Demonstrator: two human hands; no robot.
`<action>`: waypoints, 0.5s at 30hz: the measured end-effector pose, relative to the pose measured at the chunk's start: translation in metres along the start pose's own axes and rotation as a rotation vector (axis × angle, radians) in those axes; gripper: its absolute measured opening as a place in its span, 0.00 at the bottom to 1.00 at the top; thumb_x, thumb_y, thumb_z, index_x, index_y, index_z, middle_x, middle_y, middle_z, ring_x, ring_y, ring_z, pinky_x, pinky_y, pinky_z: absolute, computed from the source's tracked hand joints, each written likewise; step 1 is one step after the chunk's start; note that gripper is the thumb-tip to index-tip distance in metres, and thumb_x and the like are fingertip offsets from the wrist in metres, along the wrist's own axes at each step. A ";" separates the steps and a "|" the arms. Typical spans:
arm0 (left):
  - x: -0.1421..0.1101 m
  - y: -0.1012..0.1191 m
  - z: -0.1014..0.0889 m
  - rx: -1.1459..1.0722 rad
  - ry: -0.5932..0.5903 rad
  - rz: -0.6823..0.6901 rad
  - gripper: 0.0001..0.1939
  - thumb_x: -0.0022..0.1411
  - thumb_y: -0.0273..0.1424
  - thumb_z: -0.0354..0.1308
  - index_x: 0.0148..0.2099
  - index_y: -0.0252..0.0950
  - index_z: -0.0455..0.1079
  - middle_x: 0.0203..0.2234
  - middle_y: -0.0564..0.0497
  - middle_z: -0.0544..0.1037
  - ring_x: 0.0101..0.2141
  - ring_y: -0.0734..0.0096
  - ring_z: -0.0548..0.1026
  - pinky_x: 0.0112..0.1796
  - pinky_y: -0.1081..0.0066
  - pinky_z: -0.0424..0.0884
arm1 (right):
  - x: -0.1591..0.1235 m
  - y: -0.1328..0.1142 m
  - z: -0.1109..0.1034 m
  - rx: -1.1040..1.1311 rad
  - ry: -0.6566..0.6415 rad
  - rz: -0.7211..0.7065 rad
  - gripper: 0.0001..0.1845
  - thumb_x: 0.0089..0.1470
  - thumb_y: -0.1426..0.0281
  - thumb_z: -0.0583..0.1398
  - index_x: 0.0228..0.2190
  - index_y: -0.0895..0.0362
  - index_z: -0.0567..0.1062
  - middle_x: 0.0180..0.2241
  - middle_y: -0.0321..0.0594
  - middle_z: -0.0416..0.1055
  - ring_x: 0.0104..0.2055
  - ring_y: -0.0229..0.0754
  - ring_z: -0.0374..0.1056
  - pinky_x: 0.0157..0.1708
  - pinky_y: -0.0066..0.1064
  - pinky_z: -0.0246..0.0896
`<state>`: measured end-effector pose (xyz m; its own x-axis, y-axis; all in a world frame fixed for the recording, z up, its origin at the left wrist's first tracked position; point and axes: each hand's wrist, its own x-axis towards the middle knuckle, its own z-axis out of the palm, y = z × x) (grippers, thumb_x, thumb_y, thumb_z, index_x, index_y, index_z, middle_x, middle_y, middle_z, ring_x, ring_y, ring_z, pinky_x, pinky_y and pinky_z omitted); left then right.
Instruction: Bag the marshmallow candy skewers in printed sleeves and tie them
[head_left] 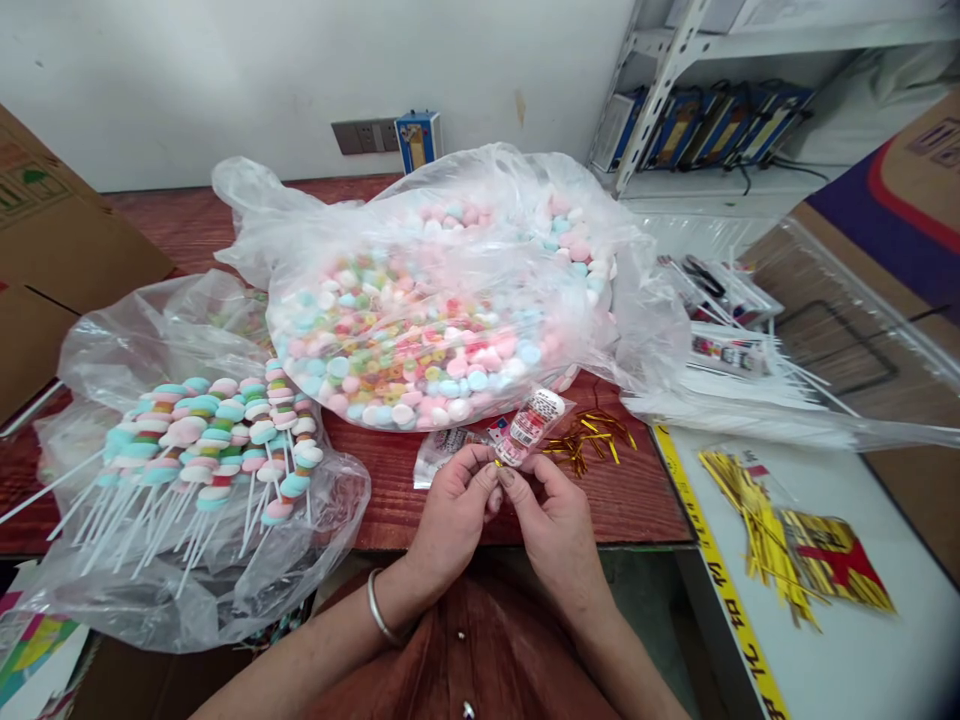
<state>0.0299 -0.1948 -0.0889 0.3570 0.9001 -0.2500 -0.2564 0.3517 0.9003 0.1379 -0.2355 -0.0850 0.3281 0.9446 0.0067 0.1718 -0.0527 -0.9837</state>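
My left hand [456, 505] and my right hand [553, 520] meet at the table's front edge. Together they pinch the neck of a small clear printed bag with a candy skewer [531, 422] inside, and a gold twist tie [498, 463] shows between the fingertips. The bag's head points up and right. More gold twist ties [592, 432] lie loose on the red wooden table [390, 480] just right of my hands. A flat empty printed bag [444, 445] lies behind my left hand.
A big clear bag of pastel candies [442, 320] fills the table's middle. At left, finished skewers [217, 440] lie on plastic. White sticks and packets [735, 350] sit at right, a pack of gold ties [795, 540] on a white surface. Cardboard boxes flank both sides.
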 end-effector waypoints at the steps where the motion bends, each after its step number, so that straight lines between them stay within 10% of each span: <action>1: -0.001 0.000 -0.001 0.082 0.008 0.056 0.09 0.63 0.35 0.61 0.39 0.34 0.71 0.21 0.58 0.66 0.22 0.79 0.61 0.25 0.77 0.59 | 0.001 -0.001 0.000 -0.001 -0.006 -0.006 0.10 0.61 0.66 0.57 0.30 0.56 0.73 0.28 0.37 0.74 0.31 0.41 0.69 0.34 0.31 0.64; 5: 0.002 0.001 -0.004 0.197 0.005 0.143 0.12 0.65 0.35 0.58 0.48 0.36 0.71 0.28 0.55 0.72 0.27 0.75 0.67 0.31 0.74 0.66 | 0.000 -0.005 -0.003 -0.138 0.045 -0.086 0.10 0.61 0.68 0.56 0.27 0.55 0.72 0.28 0.37 0.73 0.31 0.41 0.68 0.32 0.30 0.62; 9: 0.009 0.005 -0.012 0.048 -0.259 0.020 0.20 0.62 0.35 0.61 0.55 0.37 0.72 0.44 0.45 0.78 0.47 0.62 0.74 0.50 0.63 0.69 | -0.003 -0.006 -0.009 -0.222 0.037 -0.159 0.09 0.61 0.69 0.56 0.28 0.55 0.71 0.28 0.36 0.70 0.30 0.39 0.65 0.31 0.29 0.60; 15: 0.011 0.032 -0.028 0.155 -0.469 0.035 0.06 0.61 0.28 0.62 0.38 0.42 0.79 0.62 0.48 0.68 0.59 0.54 0.69 0.54 0.55 0.70 | -0.009 -0.011 -0.021 -0.243 -0.040 -0.137 0.08 0.58 0.71 0.58 0.26 0.55 0.71 0.27 0.35 0.70 0.29 0.38 0.65 0.29 0.28 0.57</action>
<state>0.0000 -0.1665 -0.0725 0.7253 0.6856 -0.0632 -0.1520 0.2490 0.9565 0.1529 -0.2505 -0.0706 0.2500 0.9601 0.1251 0.4315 0.0052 -0.9021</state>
